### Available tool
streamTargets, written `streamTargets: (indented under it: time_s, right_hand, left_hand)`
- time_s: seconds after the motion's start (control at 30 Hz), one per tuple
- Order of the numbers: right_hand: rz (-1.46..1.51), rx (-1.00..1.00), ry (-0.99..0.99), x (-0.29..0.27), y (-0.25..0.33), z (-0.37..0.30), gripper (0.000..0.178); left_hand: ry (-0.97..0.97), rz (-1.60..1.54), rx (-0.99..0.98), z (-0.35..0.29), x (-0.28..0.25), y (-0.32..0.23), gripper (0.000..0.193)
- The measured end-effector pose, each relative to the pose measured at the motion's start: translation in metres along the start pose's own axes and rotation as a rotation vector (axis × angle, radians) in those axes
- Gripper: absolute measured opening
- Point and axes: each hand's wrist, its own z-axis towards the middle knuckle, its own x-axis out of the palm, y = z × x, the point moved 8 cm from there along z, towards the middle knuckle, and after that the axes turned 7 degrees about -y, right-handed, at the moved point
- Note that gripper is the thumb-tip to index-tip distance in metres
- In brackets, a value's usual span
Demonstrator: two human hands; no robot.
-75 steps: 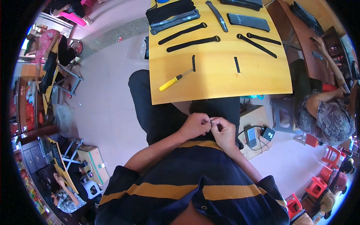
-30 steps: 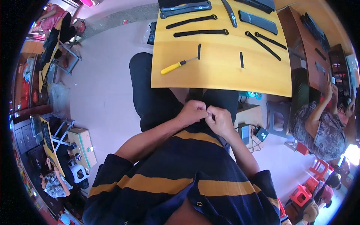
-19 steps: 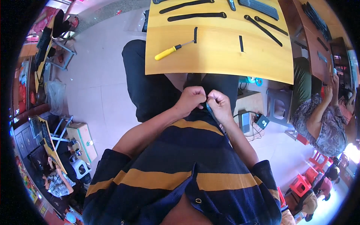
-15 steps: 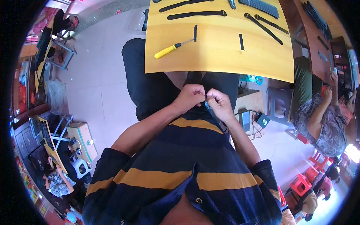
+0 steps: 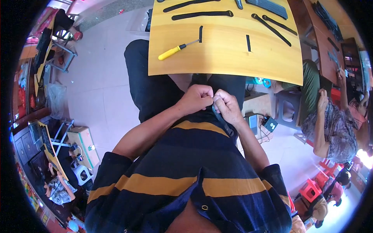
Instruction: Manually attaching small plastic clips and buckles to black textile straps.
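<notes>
Close together in front of my lap, just below the table's near edge, are my left hand [image 5: 198,99] and my right hand [image 5: 227,106]. Both are closed, fingertips pinched and nearly touching. A narrow dark strap [image 5: 222,119] runs down from the right hand against my shirt; most of it is hidden. Whatever the left fingers pinch is too small to make out. On the yellow wooden table [image 5: 225,64] lies a screwdriver [image 5: 171,52] with a yellow handle, its tip at a short black strip [image 5: 201,34]. Another short black strip [image 5: 248,43] lies to its right.
Farther up the table are long black straps with looped ends [image 5: 202,15], a crossed pair of straps [image 5: 271,30] and a bundle of dark strips [image 5: 268,7]. To the right, a low wooden stand [image 5: 258,105] holds a black box with cables [image 5: 271,124]. A co-worker [image 5: 330,132] sits beyond.
My hands stay together with only slight finger movement; the right fingers now cover more of the strap. At the right, the co-worker's arm has shifted.
</notes>
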Motion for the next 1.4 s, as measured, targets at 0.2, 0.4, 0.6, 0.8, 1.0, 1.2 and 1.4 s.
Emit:
streamTargets:
  time_s: [0.2, 0.4, 0.6, 0.8, 1.0, 1.2, 1.4]
  right_hand:
    - [-0.089, -0.214, 0.048, -0.003, 0.013, 0.008, 0.026]
    - [0.213, 0.038, 0.18, 0.007, 0.008, 0.003, 0.028]
    - [0.317, 0.119, 0.214, 0.008, 0.014, 0.001, 0.031]
    - [0.333, 0.044, 0.188, 0.001, 0.042, 0.001, 0.029]
    - [0.42, -0.145, 0.058, -0.013, 0.091, 0.009, 0.027]
    - [0.807, -0.254, -0.26, -0.04, 0.133, 0.014, 0.021]
    - [0.499, -0.351, -0.349, -0.053, 0.15, 0.023, 0.023]
  left_hand:
    - [0.134, 0.361, 0.102, 0.0, -0.003, -0.032, 0.028]
    - [0.179, 0.412, -0.042, -0.012, -0.003, -0.05, 0.032]
    - [0.162, 0.522, 0.113, -0.017, 0.001, -0.07, 0.03]
    - [0.182, 0.335, 0.31, -0.019, 0.006, -0.083, 0.029]
    - [0.135, -0.16, 0.236, -0.026, 0.021, -0.102, 0.025]
    - [-0.286, -0.382, 0.406, -0.027, 0.005, -0.145, 0.025]
    - [-0.301, -0.579, 0.496, -0.031, -0.025, -0.164, 0.022]
